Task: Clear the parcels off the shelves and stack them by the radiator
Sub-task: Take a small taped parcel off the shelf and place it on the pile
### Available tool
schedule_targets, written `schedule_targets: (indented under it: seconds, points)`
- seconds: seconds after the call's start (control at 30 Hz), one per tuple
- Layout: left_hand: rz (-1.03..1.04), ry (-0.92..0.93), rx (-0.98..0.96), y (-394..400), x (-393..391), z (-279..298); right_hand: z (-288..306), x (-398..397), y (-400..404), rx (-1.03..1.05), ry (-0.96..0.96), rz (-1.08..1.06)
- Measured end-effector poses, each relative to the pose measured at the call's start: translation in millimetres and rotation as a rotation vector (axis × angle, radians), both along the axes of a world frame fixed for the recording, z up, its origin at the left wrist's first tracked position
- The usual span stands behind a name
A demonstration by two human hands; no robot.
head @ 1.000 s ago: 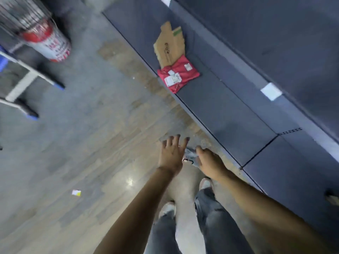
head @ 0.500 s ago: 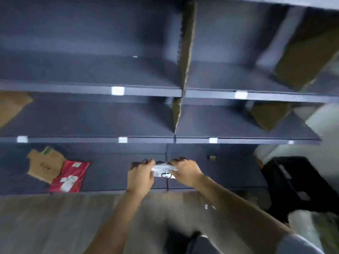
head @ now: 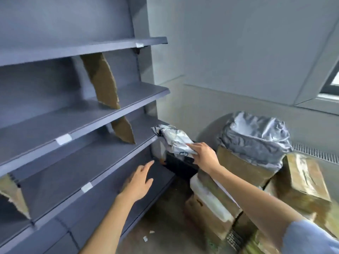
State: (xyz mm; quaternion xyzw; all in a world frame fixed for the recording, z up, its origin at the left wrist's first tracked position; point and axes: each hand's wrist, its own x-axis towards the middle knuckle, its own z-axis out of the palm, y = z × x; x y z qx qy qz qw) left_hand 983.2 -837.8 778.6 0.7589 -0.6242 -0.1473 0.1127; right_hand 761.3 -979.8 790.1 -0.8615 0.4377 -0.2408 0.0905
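Since the grey mailer parcel (head: 175, 141) looks soft, light and crinkly, the right hand (head: 204, 155) pinches its near edge at 12 o'clock, while the left hand (head: 140, 182) hangs open and empty.

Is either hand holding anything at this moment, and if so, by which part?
The right hand grips a crumpled grey-white plastic mailer parcel at its near lower end. The left hand is open and holds nothing.

Dark grey metal shelving (head: 117, 99) stands along the left, its boards separated by torn cardboard dividers (head: 102, 81). Pale grey wall (head: 229, 52) behind; window corner (head: 333, 85) at upper right. Concrete floor (head: 165, 222), dirty, with paper scraps (head: 145, 238).
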Motion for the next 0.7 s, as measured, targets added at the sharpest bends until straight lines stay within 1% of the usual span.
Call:
schedule_targets:
  seconds: [0.07,0.17,0.27,0.33,0.4,0.47,0.53,0.6,0.63,0.7]
  points:
    - [-0.079,0.014,0.135,-38.8,-30.6,-8.0,1.7,-54.1,-34.5,-0.018,-0.066,-0.071]
    - [-0.152,-0.011,0.261,-99.6,-83.6,-10.6,7.2,-122.5,-85.0,-0.042,-0.15,-0.137]
    - [-0.202,-0.024,0.321,-157.3,-133.6,-6.0,18.5,-175.5,-138.1,-0.067,-0.219,-0.221]
    - [-0.208,-0.014,0.323,-189.7,-155.5,-2.6,23.6,-201.2,-172.0,-0.07,-0.227,-0.287]
    - [-0.192,-0.007,0.317,-214.4,-168.3,0.4,21.7,-219.8,-202.7,-0.049,-0.185,-0.363]
    - [-0.18,-0.024,0.327,-231.2,-173.3,1.5,10.7,-234.1,-225.9,0.006,-0.081,-0.417]
    - [-0.172,-0.054,0.356,-238.2,-173.7,0.0,-11.5,-247.4,-238.8,0.137,0.091,-0.396]
    - [-0.153,-0.074,0.404,-236.9,-171.3,-4.1,-39.4,-256.8,-236.7,0.325,0.261,-0.336]
    - [-0.139,-0.078,0.43,-235.0,-169.9,-6.6,-53.2,-259.0,-232.0,0.381,0.295,-0.331]
    - [-0.115,-0.071,0.465,-232.2,-167.6,-10.8,-72.6,-256.2,-223.1,0.352,0.28,-0.373]
